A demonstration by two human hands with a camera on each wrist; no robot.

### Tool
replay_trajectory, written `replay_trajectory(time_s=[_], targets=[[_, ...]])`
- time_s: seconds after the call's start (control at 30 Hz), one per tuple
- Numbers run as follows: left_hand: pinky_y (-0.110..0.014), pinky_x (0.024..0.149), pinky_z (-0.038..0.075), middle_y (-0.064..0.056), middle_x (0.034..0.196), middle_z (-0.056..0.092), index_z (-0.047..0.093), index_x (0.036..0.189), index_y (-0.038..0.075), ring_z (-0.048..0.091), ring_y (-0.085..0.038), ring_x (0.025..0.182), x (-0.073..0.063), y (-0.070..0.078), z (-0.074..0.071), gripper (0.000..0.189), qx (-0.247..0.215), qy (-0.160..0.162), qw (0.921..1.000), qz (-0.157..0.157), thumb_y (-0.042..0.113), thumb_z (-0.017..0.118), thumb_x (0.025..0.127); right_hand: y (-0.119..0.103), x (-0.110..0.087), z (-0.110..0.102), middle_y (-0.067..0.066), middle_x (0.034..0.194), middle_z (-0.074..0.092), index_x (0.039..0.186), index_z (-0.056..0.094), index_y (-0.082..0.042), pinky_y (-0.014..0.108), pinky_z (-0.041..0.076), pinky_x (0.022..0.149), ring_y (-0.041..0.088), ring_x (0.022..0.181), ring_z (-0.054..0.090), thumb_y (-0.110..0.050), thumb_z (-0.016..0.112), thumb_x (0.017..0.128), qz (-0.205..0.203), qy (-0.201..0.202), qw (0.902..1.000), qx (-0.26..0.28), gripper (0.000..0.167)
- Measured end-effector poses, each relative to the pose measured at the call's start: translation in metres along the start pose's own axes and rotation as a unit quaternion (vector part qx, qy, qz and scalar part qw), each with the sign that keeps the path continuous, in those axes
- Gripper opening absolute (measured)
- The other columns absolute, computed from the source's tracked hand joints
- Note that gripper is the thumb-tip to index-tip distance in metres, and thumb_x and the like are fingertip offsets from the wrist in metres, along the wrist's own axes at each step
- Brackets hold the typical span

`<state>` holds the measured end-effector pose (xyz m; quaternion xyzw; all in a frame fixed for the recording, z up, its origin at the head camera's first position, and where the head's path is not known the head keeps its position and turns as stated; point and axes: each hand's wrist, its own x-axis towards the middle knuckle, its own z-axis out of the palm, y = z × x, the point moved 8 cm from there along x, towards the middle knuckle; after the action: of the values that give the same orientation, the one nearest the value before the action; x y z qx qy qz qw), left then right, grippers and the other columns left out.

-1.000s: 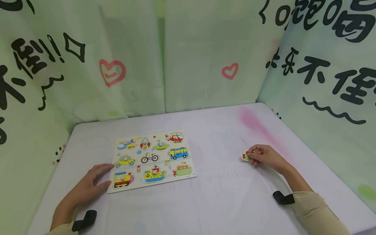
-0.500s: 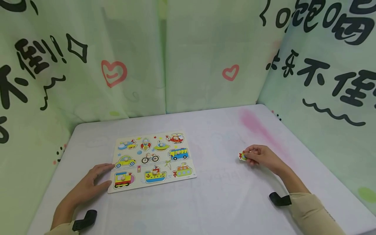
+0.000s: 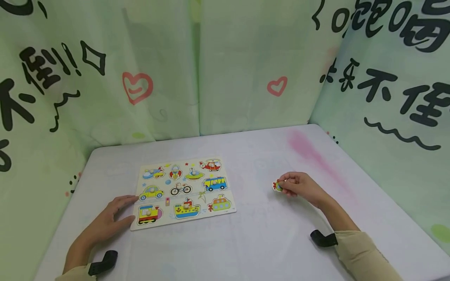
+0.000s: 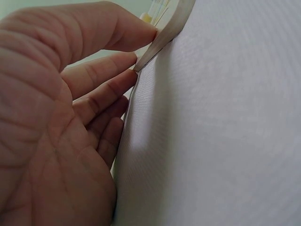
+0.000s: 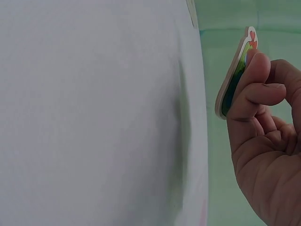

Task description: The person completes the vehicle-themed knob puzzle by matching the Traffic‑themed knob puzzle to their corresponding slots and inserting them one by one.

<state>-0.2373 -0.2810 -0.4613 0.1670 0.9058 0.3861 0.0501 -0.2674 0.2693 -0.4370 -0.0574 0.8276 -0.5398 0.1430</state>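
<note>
A flat wooden puzzle board with colourful vehicle pictures lies left of the middle of the table, in the head view. My left hand rests beside it, its thumb and fingertips at the board's left edge. In the left wrist view, the fingers of my left hand stay fairly straight against the edge. To the right of the board, my right hand pinches a small puzzle piece. In the right wrist view the puzzle piece shows green and blue with a red propeller shape, held above the table and partly hidden by the fingers.
The table has a white cover with a pink smear at the far right. Green curtains with hearts and black lettering enclose its back and sides.
My right hand has moved left toward the board with the puzzle piece in its pinch. The left hand and the board stay where they were.
</note>
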Motion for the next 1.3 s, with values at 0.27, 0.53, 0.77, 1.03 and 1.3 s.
replay_trajectory(time_s=[0.27,0.53,0.77,1.03,1.3], targets=[[-0.074,0.109,0.028,-0.025,0.148,0.044,0.053,0.144,0.004,0.034,-0.05,0.14,0.0,-0.002,0.002,0.058,-0.001,-0.004,0.9998,-0.02,0.014,0.076,0.091,-0.007,0.008,0.021,0.003,0.077,0.066,0.112,0.06,0.008,0.022,0.048,0.06,0.008,0.066,0.058,-0.016,0.066,0.1,-0.004,-0.013,0.9996,0.026,0.027],[-0.074,0.11,0.029,-0.025,0.148,0.044,0.053,0.144,0.005,0.034,-0.05,0.14,0.0,-0.004,0.004,0.058,0.004,-0.006,0.9995,-0.031,0.015,0.076,0.091,-0.017,0.015,0.047,0.0,0.076,0.066,0.111,0.062,0.005,0.02,0.047,0.061,0.009,0.067,0.058,-0.015,0.065,0.1,0.009,-0.024,0.9977,0.063,0.023],[-0.074,0.11,0.029,-0.025,0.149,0.043,0.052,0.145,0.004,0.034,-0.05,0.14,0.001,-0.004,0.004,0.058,0.006,-0.01,0.9995,-0.03,0.014,0.075,0.092,-0.024,0.023,0.067,-0.001,0.074,0.067,0.111,0.062,0.006,0.019,0.046,0.059,0.008,0.065,0.058,-0.014,0.065,0.099,0.015,-0.032,0.9959,0.083,0.023],[-0.074,0.109,0.029,-0.026,0.148,0.044,0.052,0.144,0.003,0.034,-0.051,0.139,-0.004,-0.001,0.003,0.058,0.008,-0.011,0.9996,-0.023,0.012,0.075,0.092,-0.033,0.031,0.094,0.0,0.074,0.067,0.109,0.063,0.004,0.019,0.048,0.06,0.008,0.064,0.058,-0.012,0.065,0.098,0.026,-0.039,0.9917,0.12,0.02],[-0.074,0.11,0.029,-0.025,0.149,0.043,0.051,0.146,0.004,0.033,-0.05,0.141,0.0,-0.002,0.003,0.059,0.009,-0.011,0.9997,-0.018,0.014,0.074,0.093,-0.049,0.039,0.126,0.001,0.074,0.067,0.11,0.065,0.005,0.02,0.047,0.06,0.01,0.065,0.057,-0.013,0.066,0.098,0.028,-0.059,0.9926,0.102,0.022]])
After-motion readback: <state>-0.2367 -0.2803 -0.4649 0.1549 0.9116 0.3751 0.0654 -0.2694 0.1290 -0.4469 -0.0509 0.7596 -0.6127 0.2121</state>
